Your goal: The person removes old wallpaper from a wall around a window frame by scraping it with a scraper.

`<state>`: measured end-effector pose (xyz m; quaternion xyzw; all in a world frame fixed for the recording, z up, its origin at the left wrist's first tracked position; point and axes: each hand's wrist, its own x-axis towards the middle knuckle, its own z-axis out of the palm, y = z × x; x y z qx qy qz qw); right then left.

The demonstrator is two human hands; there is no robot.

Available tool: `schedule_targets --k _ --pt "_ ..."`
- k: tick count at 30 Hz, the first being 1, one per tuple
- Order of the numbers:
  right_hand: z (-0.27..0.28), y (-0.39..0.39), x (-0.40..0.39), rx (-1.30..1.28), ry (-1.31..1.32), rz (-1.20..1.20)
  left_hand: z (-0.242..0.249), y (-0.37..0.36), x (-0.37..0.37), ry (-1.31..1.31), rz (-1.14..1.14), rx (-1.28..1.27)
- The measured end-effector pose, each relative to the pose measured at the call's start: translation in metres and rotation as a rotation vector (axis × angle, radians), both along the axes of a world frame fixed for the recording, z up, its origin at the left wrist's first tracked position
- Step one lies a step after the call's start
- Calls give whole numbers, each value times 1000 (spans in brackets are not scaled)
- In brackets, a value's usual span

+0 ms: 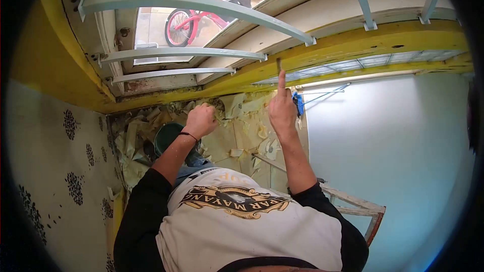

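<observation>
My left hand [201, 120] hangs with curled fingers below the yellow window ledge [227, 85], a dark band round its wrist. Whatever it may hold is hidden. My right hand [282, 111] is raised to the ledge, index finger stretched upward and the other fingers folded in. Just past that fingertip, a short narrow brownish strip [279, 64] lies against the yellow surface; I cannot tell whether it is a tool tip or a mark. Pale curled scraps [237, 106] litter the floor beneath both hands.
Light grey curved bars [196, 1] cross the window above. Outside stands a pink bicycle [181, 27]. A dark green round container [166, 138] is by my left forearm. A worn wooden frame [353, 201] leans at the right, and a blue object [298, 102] is beside my right hand.
</observation>
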<state>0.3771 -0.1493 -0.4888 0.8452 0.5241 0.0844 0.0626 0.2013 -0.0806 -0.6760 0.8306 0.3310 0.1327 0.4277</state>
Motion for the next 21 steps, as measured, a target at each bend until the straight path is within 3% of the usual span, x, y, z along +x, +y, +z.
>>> schedule_targets --k 2,7,10,12,13,14,16,17,19,21 --pt "4 -1 2 88 -53 15 1 -2 1 -37 -25 -7" --pt "-2 -3 1 5 -29 7 13 0 9 -29 -51 -17" --pt "-5 -11 6 156 -12 47 18 -1 14 -142 -48 -58" --pt "-14 -11 19 82 166 103 27 2 24 -189 -52 -136" --pt "-13 -18 16 60 353 -2 33 3 30 -232 -46 -223" --pt "-15 -26 12 66 353 -1 40 3 36 -232 -47 -217" --pt "-21 -43 10 310 719 -215 65 3 51 -474 82 -34" --pt "-27 -52 13 315 723 -216 76 4 60 -470 79 -29" --pt "-35 -67 25 513 1025 -331 99 9 85 -695 104 108" --pt "-26 -75 39 489 947 -226 116 18 113 -743 140 228"
